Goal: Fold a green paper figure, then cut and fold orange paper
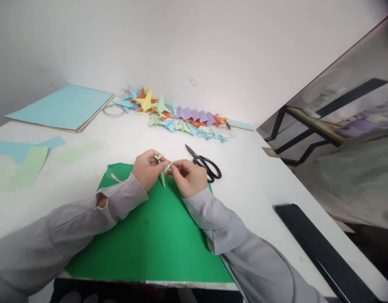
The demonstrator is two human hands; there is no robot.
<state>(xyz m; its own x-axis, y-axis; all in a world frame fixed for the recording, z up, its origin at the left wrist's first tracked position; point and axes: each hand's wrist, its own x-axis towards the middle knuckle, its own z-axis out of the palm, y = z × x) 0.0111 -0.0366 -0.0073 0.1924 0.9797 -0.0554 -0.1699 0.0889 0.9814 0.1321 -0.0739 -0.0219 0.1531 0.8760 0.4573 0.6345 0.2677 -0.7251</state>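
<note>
Both my hands meet over the far end of a large green sheet [156, 240] on the white table [253, 185]. Between them is a small pale green folded paper figure [163, 168] with a pointed tip hanging down. My left hand [147, 169] is closed on its left side, fingers curled around the upper folds. My right hand [188, 177] pinches its right flap with fingertips pressed together. Grey sleeves cover both forearms.
Black scissors [205, 164] lie just right of my right hand. A pile of coloured folded paper figures [171, 114] and a tape roll [113, 110] sit by the wall. A stack of coloured sheets [63, 107] lies far left, paper offcuts [26, 162] left, a black bar [320, 248] right.
</note>
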